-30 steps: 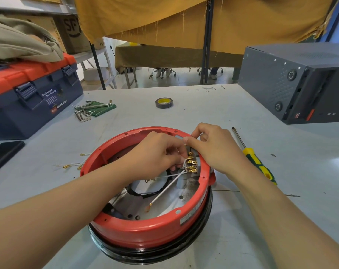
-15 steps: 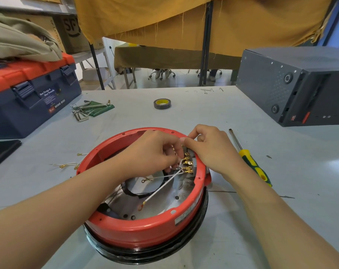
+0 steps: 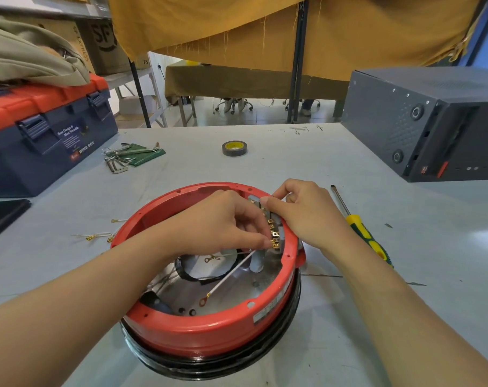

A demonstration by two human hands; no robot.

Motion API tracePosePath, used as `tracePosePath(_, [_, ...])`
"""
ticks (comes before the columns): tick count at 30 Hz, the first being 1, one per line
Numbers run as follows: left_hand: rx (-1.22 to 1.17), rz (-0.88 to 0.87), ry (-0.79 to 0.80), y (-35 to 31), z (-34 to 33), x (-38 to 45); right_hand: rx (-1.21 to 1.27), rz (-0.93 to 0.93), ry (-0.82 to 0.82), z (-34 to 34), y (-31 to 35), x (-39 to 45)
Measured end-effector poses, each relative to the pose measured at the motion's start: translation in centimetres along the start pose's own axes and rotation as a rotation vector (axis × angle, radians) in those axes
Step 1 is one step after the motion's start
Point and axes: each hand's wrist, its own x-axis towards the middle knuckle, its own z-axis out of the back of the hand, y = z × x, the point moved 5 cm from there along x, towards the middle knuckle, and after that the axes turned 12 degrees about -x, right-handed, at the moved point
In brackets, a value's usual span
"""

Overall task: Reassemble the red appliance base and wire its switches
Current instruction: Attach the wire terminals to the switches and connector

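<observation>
While the red appliance base (image 3: 209, 325) sits open side up on the grey surface (image 3: 404, 317) directly in front of the person, resting on a black ring, both hands work at the far right part of its rim, where a row of brass switch terminals (image 3: 274, 233) stands just inside the red wall. The left hand (image 3: 223, 222) reaches over the hollow of the base with its fingers (image 3: 255, 230) curled down and pinched on a connector at the near end of the terminal row; a white wire (image 3: 231, 272) runs from there down into the base and ends in a ring lug lying on the metal floor. The right hand (image 3: 301, 210) comes from the outer side of the rim, its fingers curled, the thumb and forefinger closed together at the far end of the terminals; what exactly they nip is too small to tell. A second thin lead with a ring end lies across the round opening in the floor of the base. To the right of the base a screwdriver (image 3: 360, 227) with a yellow and green handle lies on the surface, partly under the right forearm. Farther back lie a roll of tape (image 3: 234, 148), a set of hex keys (image 3: 125, 157) on a green pouch, a blue and red toolbox (image 3: 42, 135) at the left and a dark grey case (image 3: 421, 118) at the right; loose wires with brass ends (image 3: 97, 236) lie just left of the base
</observation>
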Motion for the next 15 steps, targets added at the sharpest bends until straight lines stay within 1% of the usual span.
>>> tracePosePath(6, [0.036,0.009,0.009,-0.05,-0.05,-0.14,0.015,-0.009,0.007,0.0,-0.06,-0.03])
tracePosePath(15, [0.127,-0.047,-0.025,-0.6,-0.24,-0.31,-0.003,0.004,0.016,-0.05,-0.15,0.11])
